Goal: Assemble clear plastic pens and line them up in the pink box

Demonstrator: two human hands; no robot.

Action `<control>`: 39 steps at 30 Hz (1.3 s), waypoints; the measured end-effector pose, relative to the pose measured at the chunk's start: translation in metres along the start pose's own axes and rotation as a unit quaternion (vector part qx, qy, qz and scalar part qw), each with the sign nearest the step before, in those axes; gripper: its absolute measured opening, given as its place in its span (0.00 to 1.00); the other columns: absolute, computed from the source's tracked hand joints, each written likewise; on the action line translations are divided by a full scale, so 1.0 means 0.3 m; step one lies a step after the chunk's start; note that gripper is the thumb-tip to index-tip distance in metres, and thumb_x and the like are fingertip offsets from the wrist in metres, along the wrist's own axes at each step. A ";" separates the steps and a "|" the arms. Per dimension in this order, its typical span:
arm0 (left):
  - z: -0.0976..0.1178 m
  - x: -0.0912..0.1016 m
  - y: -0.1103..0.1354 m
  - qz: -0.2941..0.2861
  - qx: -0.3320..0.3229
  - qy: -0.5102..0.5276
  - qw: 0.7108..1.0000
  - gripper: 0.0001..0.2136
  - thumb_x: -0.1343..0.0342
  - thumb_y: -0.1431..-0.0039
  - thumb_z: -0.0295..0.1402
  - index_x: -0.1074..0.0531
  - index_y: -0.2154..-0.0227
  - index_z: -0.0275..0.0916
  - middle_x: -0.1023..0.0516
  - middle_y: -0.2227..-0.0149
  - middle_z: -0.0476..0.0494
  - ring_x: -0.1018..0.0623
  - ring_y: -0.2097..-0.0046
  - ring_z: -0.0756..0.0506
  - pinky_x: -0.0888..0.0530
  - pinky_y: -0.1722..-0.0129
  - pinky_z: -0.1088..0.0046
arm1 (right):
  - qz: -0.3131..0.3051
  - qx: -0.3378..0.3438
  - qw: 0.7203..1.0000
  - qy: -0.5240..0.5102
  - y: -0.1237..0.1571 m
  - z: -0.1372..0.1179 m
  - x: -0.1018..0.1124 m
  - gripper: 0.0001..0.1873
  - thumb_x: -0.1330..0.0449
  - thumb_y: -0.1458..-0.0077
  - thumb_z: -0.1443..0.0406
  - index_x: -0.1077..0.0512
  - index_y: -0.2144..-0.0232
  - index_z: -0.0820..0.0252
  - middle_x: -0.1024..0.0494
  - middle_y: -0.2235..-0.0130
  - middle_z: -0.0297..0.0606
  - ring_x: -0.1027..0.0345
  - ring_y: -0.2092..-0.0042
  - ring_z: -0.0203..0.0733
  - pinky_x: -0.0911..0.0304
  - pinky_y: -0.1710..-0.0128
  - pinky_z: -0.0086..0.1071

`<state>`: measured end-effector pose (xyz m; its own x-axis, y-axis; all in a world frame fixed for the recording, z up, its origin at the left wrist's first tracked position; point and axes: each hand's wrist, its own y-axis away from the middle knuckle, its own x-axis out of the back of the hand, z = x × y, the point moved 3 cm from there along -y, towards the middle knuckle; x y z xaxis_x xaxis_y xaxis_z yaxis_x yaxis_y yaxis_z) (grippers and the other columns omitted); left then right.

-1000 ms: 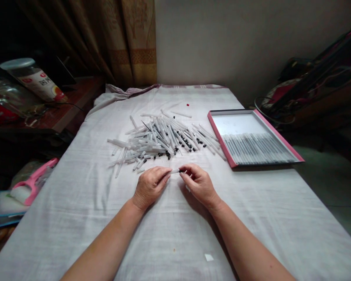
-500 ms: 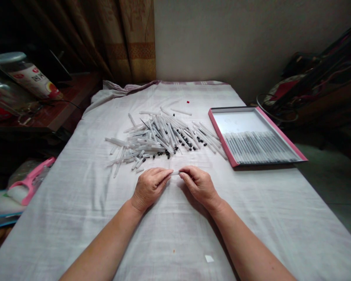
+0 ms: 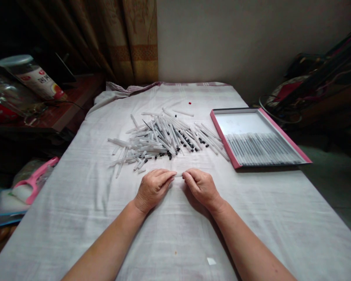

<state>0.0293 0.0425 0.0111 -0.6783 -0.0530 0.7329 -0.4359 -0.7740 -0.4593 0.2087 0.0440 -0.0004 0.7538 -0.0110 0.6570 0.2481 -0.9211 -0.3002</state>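
Both hands meet in front of the pile, fingertips pinched on the two ends of one slim translucent pen [image 3: 179, 175]. My left hand [image 3: 155, 187] is closed on its left end, and my right hand [image 3: 201, 188] grips the right end. Only a short pale stretch of the barrel shows between them; the fingers hide the rest. Just beyond lies a loose pile of clear pen barrels, caps and dark refills [image 3: 160, 136]. Small black plugs [image 3: 190, 142] are scattered along its right side. To the right, a pink-edged box [image 3: 236, 117] holds a row of assembled pens [image 3: 260, 149].
A white cloth [image 3: 84, 187] covers the table. A small red piece [image 3: 190, 103] lies near the back, and a white scrap [image 3: 211, 261] near the front. At left are a side table with a plastic jar [image 3: 41, 80] and a pink-handled item [image 3: 36, 181].
The dark tip that showed by my right fingertips is now covered, leaving only pale barrel in sight. My hands have barely moved; the whole view has shifted slightly.
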 end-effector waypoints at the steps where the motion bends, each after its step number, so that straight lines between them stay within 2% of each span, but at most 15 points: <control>1: 0.000 -0.001 0.000 -0.001 0.001 0.001 1.000 0.11 0.48 0.35 0.31 0.24 0.55 0.39 0.18 0.62 0.42 0.20 0.61 0.46 0.24 0.60 0.70 | 0.006 0.004 1.000 -0.013 0.000 -0.002 0.004 0.16 0.49 0.37 0.63 0.27 0.73 0.58 0.23 0.73 0.37 0.29 0.71 0.37 0.38 0.68 0.28; 5: -0.010 -0.006 0.005 -0.010 0.006 -0.010 1.000 0.11 0.49 0.34 0.32 0.24 0.55 0.39 0.18 0.63 0.42 0.19 0.62 0.46 0.23 0.60 0.70 | 0.024 0.021 0.998 -0.059 0.002 -0.004 0.009 0.10 0.46 0.39 0.65 0.24 0.64 0.57 0.19 0.65 0.39 0.25 0.63 0.41 0.33 0.62 0.32; 9: -0.017 -0.006 0.009 -0.015 0.006 -0.018 1.000 0.10 0.48 0.34 0.32 0.24 0.55 0.39 0.17 0.63 0.43 0.19 0.63 0.46 0.24 0.61 0.70 | 0.026 0.023 0.996 -0.076 0.004 0.001 0.010 0.11 0.45 0.40 0.66 0.24 0.59 0.55 0.18 0.61 0.39 0.25 0.60 0.41 0.32 0.59 0.34; 12: -0.008 -0.002 0.005 -0.014 -0.003 -0.009 1.000 0.10 0.48 0.35 0.32 0.24 0.55 0.39 0.17 0.62 0.43 0.19 0.62 0.46 0.24 0.61 0.70 | 0.010 0.016 0.999 -0.042 0.004 0.002 0.011 0.11 0.46 0.39 0.64 0.24 0.67 0.56 0.19 0.67 0.39 0.26 0.65 0.41 0.33 0.63 0.32; 15: 0.007 0.003 -0.001 -0.010 -0.016 0.004 1.000 0.10 0.48 0.35 0.31 0.23 0.56 0.39 0.18 0.62 0.43 0.19 0.62 0.46 0.24 0.61 0.71 | -0.016 -0.003 1.000 -0.019 0.000 0.004 0.011 0.20 0.50 0.37 0.62 0.27 0.78 0.57 0.23 0.77 0.36 0.29 0.73 0.37 0.38 0.70 0.29; 18: 0.013 0.005 -0.004 -0.003 -0.018 0.007 1.000 0.10 0.48 0.35 0.30 0.23 0.56 0.39 0.18 0.63 0.42 0.20 0.62 0.46 0.24 0.61 0.70 | -0.030 -0.020 0.999 -0.033 -0.003 0.005 0.011 0.24 0.52 0.36 0.59 0.30 0.82 0.57 0.26 0.80 0.34 0.31 0.77 0.36 0.40 0.73 0.28; 20: 0.010 0.006 -0.004 -0.002 -0.012 0.011 1.000 0.10 0.48 0.35 0.30 0.24 0.56 0.39 0.18 0.62 0.42 0.20 0.61 0.46 0.24 0.60 0.70 | -0.031 -0.022 0.998 -0.045 -0.002 0.003 0.013 0.23 0.52 0.36 0.59 0.29 0.80 0.57 0.25 0.79 0.34 0.31 0.76 0.36 0.39 0.72 0.28; 23: 0.000 0.005 -0.002 -0.003 0.001 0.014 1.000 0.10 0.47 0.35 0.31 0.24 0.56 0.39 0.18 0.62 0.42 0.20 0.61 0.46 0.24 0.60 0.70 | -0.009 -0.038 0.996 -0.077 0.005 0.005 0.020 0.12 0.48 0.39 0.61 0.26 0.66 0.58 0.22 0.73 0.35 0.29 0.72 0.37 0.37 0.70 0.28; 25: -0.004 0.005 -0.001 -0.007 0.010 0.013 1.000 0.10 0.47 0.35 0.31 0.24 0.56 0.40 0.18 0.62 0.42 0.20 0.61 0.46 0.24 0.59 0.70 | 0.001 -0.042 0.995 -0.092 0.012 0.007 0.021 0.09 0.45 0.42 0.64 0.28 0.60 0.57 0.21 0.69 0.35 0.29 0.71 0.37 0.36 0.69 0.29; 29: -0.004 0.002 0.001 -0.014 0.011 0.008 1.000 0.10 0.48 0.35 0.31 0.24 0.55 0.40 0.18 0.62 0.42 0.20 0.61 0.46 0.23 0.59 0.70 | 0.006 -0.021 0.997 -0.073 0.014 0.005 0.020 0.05 0.45 0.42 0.65 0.28 0.66 0.57 0.22 0.70 0.35 0.29 0.70 0.37 0.36 0.68 0.29; 34: -0.001 -0.001 0.000 -0.019 0.007 0.010 1.000 0.11 0.48 0.35 0.32 0.24 0.55 0.40 0.18 0.62 0.42 0.20 0.61 0.46 0.23 0.59 0.69 | -0.025 -0.024 0.999 -0.035 0.005 -0.002 0.015 0.15 0.50 0.37 0.62 0.30 0.74 0.56 0.26 0.76 0.33 0.31 0.73 0.36 0.38 0.70 0.28; 36: -0.002 -0.001 0.000 -0.021 0.010 0.013 1.000 0.11 0.48 0.35 0.32 0.24 0.55 0.41 0.18 0.62 0.42 0.20 0.60 0.46 0.23 0.59 0.69 | -0.024 -0.027 0.999 -0.038 0.006 -0.002 0.015 0.12 0.48 0.38 0.61 0.29 0.71 0.56 0.25 0.75 0.34 0.31 0.73 0.36 0.38 0.70 0.28; 39: -0.004 0.001 0.001 -0.018 0.013 0.015 1.000 0.10 0.48 0.35 0.32 0.24 0.55 0.40 0.18 0.62 0.42 0.20 0.61 0.46 0.24 0.59 0.69 | -0.009 -0.024 0.997 -0.067 0.011 0.000 0.016 0.08 0.45 0.41 0.63 0.28 0.61 0.57 0.21 0.68 0.36 0.28 0.70 0.38 0.36 0.67 0.29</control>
<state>0.0282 0.0431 0.0106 -0.6801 -0.0055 0.7331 -0.4455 -0.7911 -0.4192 0.2131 0.0411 0.0017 0.8251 0.0547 0.5623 0.2355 -0.9380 -0.2544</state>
